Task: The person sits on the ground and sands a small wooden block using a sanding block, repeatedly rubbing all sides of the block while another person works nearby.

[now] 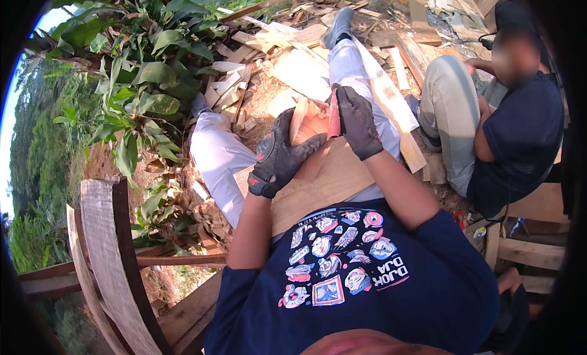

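Observation:
Both my hands wear dark work gloves and meet above my lap. My left hand [282, 152] grips a pale reddish wooden piece [310, 127] from its left side, thumb across its near edge. The wood looks curved, with a raised edge on the left; its full shape is partly hidden. In my right hand [359, 124] is a folded red sheet that looks like sandpaper [334, 118], pinched against the right side of the wood. Under them a flat wooden board [324, 187] lies across my thighs.
Wood scraps and offcuts [229, 89] litter the ground between and beyond my legs. A long plank [388, 101] lies by my right leg. Another person [520, 129] sits close on the right. Upright boards [113, 251] stand at lower left, leafy plants [153, 80] behind.

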The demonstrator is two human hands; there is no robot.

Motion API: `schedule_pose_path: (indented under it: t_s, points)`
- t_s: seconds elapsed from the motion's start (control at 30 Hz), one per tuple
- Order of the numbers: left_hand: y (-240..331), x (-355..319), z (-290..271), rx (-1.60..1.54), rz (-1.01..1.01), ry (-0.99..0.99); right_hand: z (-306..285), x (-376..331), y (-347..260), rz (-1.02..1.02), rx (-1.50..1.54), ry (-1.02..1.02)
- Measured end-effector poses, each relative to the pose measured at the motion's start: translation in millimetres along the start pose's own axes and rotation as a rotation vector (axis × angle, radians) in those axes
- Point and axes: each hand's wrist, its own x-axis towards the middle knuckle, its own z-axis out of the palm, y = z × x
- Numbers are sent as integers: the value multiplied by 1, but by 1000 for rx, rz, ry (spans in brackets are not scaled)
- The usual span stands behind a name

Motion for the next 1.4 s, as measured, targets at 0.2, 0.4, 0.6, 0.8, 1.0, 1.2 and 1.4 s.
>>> schedule_pose_path:
  t_s: [0.2, 0.4, 0.6, 0.8, 1.0, 1.2, 1.4]
  points:
    - [-13, 12, -1, -28, -53, -79, -37, 30, -12, 557, 694, -49]
    - [-20, 8, -1, 7, -31, -69, -48, 61, -26, 341, 420, -8]
    - [-10, 5, -3, 3, -19, -99, -41, 49, -7, -320, 68, -79]
    - [3, 1, -1, 38, -12, -124, -70, 2, 4, -307, 171, -145]
    - [25, 0, 1, 105, -74, -244, -113, -14, -32, 19, 344, -324]
    - [45, -7, 7, 332, 24, -270, -102, -26, -11, -293, -82, -209]
    - [19, -24, 2, 503, 53, -154, -67, -57, -16, -372, -24, -204]
